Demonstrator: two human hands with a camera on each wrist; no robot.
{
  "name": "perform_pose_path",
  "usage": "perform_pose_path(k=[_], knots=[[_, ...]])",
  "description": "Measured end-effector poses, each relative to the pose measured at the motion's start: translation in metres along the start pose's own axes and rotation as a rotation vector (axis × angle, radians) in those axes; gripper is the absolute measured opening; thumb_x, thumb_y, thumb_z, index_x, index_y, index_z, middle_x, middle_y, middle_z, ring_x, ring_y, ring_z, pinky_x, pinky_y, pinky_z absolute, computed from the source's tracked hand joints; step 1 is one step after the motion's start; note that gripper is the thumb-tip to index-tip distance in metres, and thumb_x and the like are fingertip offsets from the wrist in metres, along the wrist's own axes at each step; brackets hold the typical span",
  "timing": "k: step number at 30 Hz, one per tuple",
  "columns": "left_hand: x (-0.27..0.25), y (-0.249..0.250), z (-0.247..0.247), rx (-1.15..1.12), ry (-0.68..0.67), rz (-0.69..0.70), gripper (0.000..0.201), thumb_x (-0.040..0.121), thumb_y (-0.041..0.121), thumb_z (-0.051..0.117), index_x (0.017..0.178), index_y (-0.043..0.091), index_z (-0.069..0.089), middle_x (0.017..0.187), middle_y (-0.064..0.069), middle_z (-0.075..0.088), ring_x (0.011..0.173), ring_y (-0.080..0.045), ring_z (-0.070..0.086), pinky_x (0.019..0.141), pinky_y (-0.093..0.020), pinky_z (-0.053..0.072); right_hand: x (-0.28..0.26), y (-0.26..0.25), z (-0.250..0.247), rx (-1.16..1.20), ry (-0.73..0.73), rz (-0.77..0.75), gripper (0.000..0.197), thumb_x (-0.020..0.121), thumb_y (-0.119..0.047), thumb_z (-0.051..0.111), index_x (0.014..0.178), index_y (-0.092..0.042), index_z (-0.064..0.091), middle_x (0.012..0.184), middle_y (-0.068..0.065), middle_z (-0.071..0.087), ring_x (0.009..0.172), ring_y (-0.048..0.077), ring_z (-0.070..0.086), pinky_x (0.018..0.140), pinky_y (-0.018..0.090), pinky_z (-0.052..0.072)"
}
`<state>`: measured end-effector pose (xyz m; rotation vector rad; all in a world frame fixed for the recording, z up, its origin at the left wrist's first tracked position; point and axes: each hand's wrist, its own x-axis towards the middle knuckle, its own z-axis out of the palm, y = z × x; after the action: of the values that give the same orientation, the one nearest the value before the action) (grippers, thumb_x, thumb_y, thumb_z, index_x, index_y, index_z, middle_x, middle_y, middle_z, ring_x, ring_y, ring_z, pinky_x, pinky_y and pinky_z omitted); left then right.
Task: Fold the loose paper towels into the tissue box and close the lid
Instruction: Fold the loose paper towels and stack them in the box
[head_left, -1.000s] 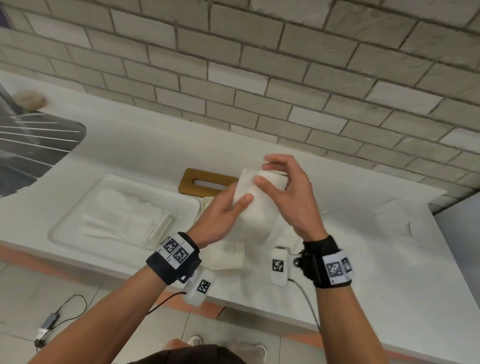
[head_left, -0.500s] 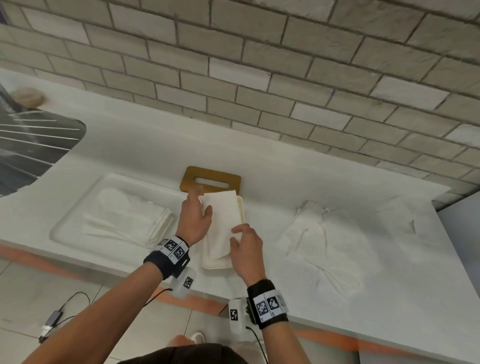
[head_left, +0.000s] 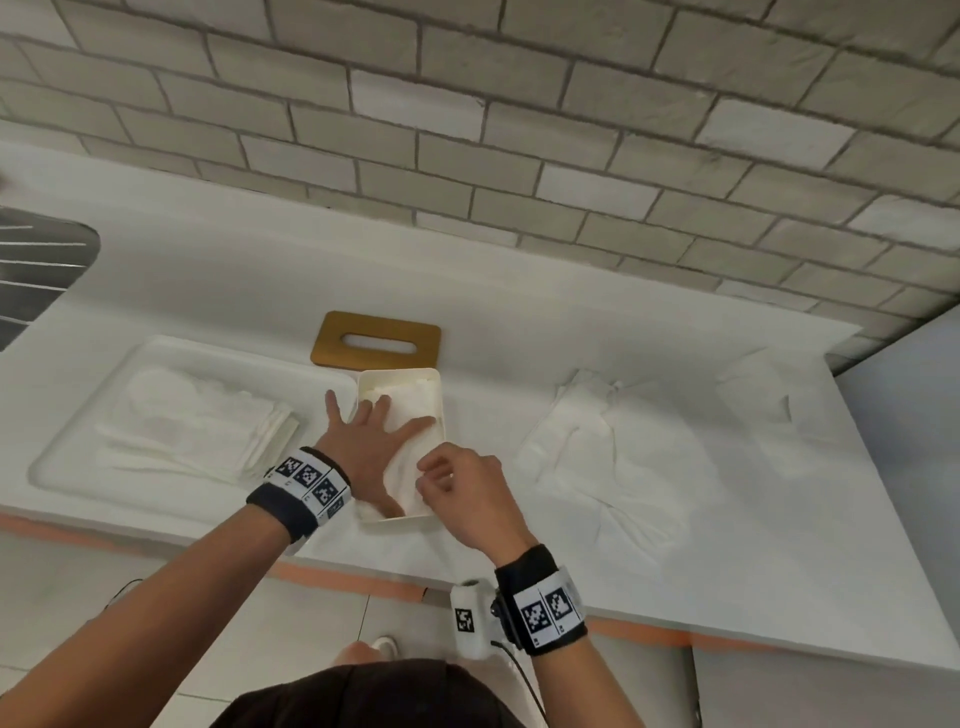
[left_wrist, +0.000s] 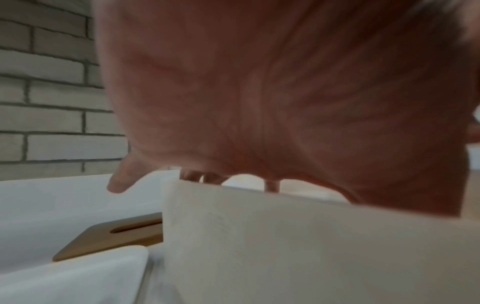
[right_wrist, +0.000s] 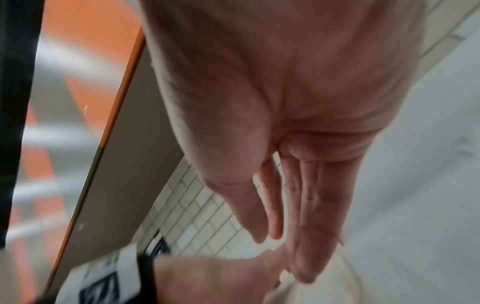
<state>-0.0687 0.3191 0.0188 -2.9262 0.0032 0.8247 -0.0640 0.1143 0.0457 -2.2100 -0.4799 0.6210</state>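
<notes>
The white tissue box (head_left: 442, 410) stands open at the counter's middle, and its wooden slotted lid (head_left: 376, 340) lies flat just behind it. A folded paper towel (head_left: 413, 408) lies inside the box. My left hand (head_left: 371, 441) presses flat on that towel with its fingers spread, and the left wrist view shows the palm (left_wrist: 285, 92) over the box wall (left_wrist: 285, 246). My right hand (head_left: 460, 488) hovers at the box's front right corner and holds nothing. Its fingers (right_wrist: 306, 216) are relaxed. A heap of loose paper towels (head_left: 613, 452) lies to the right.
A shallow white tray (head_left: 78, 431) with folded towels (head_left: 197, 426) sits left of the box. One more loose sheet (head_left: 753, 395) lies far right, near the counter's end. A brick wall backs the counter, and a steel sink drainer (head_left: 36, 260) is at far left.
Both hands held the folded towel above the counter, then lowered it into the box. Now the left hand flattens it and the right hand has let go and drawn back.
</notes>
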Motion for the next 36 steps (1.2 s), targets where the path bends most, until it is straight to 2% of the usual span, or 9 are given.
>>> perform_pose_path(k=[3,5,9,12,15,20,26,32,36], knots=[[-0.007,0.009,-0.012,-0.059,-0.006,-0.019,0.134,0.062,0.084,0.078,0.159,0.056,-0.010,0.171,-0.018,0.007,0.157,-0.044,0.011,0.116,-0.082,-0.002,-0.010,0.024,-0.049,0.072,0.197,-0.016,0.006,0.101,-0.028,0.073,0.107,-0.031,0.074,0.100,-0.015,0.077,0.085,-0.004,0.073,0.077,0.008,0.054],[-0.016,0.018,-0.031,-0.133,0.067,-0.052,0.117,0.073,0.076,0.078,0.163,0.047,0.009,0.170,-0.011,0.018,0.157,-0.041,0.018,0.122,-0.074,0.007,-0.009,0.063,-0.089,0.047,0.387,0.017,0.003,0.100,-0.027,0.075,0.102,-0.026,0.074,0.093,-0.013,0.079,0.081,-0.002,0.074,0.077,0.012,0.054],[-0.026,0.075,-0.076,-0.264,0.475,0.009,0.059,0.097,0.049,0.068,0.148,0.025,0.050,0.149,-0.006,0.053,0.134,-0.030,0.052,0.106,-0.046,0.049,0.005,0.157,-0.165,-0.048,0.684,0.278,0.023,0.100,-0.036,0.073,0.105,-0.014,0.073,0.104,0.006,0.080,0.102,0.029,0.076,0.089,0.030,0.051],[-0.010,0.145,-0.093,-0.320,0.574,0.086,0.036,0.104,0.039,0.059,0.134,0.019,0.058,0.125,-0.003,0.065,0.115,-0.027,0.062,0.084,-0.041,0.054,0.019,0.204,-0.200,-0.041,0.624,0.597,0.065,0.098,-0.058,0.068,0.135,-0.006,0.061,0.140,0.019,0.062,0.134,0.039,0.055,0.107,0.045,0.046],[0.037,0.208,-0.087,-0.322,0.407,0.068,0.039,0.107,0.042,0.053,0.133,0.012,0.055,0.127,-0.008,0.063,0.119,-0.031,0.061,0.087,-0.044,0.053,0.034,0.224,-0.203,-0.174,0.399,0.763,0.109,0.085,-0.079,0.069,0.157,-0.004,0.036,0.158,0.020,0.039,0.148,0.041,0.038,0.115,0.060,0.040],[0.103,0.273,-0.048,-0.513,0.127,-0.091,0.084,0.098,0.056,0.066,0.152,0.003,0.030,0.150,-0.017,0.039,0.138,-0.038,0.042,0.105,-0.050,0.048,0.043,0.241,-0.203,-0.039,0.372,0.630,0.097,0.086,-0.055,0.084,0.160,-0.016,0.035,0.154,0.015,0.053,0.141,0.039,0.052,0.114,0.055,0.045],[0.126,0.286,-0.030,-0.912,0.276,-0.103,0.048,0.096,0.027,0.075,0.135,0.018,0.049,0.123,-0.006,0.060,0.118,-0.030,0.060,0.098,-0.042,0.052,0.030,0.255,-0.228,0.340,0.503,0.340,0.024,0.095,-0.029,0.079,0.117,-0.020,0.076,0.111,-0.004,0.079,0.111,0.025,0.075,0.098,0.040,0.060],[0.111,0.244,-0.051,-1.338,0.540,-0.128,0.035,0.092,0.017,0.080,0.123,0.024,0.064,0.093,0.003,0.068,0.076,-0.010,0.064,0.073,-0.025,0.051,0.005,0.239,-0.262,0.533,0.324,0.087,0.068,0.096,-0.003,0.076,0.149,-0.038,0.050,0.140,-0.008,0.068,0.124,0.017,0.069,0.108,0.048,0.057],[0.097,0.216,-0.073,-1.386,0.600,0.005,0.032,0.099,0.010,0.069,0.115,0.038,0.070,0.112,0.013,0.075,0.091,-0.011,0.067,0.080,-0.027,0.052,-0.016,0.191,-0.272,0.714,0.137,-0.067,0.082,0.098,0.001,0.073,0.157,-0.045,0.041,0.150,-0.003,0.064,0.132,0.028,0.067,0.106,0.051,0.056]])
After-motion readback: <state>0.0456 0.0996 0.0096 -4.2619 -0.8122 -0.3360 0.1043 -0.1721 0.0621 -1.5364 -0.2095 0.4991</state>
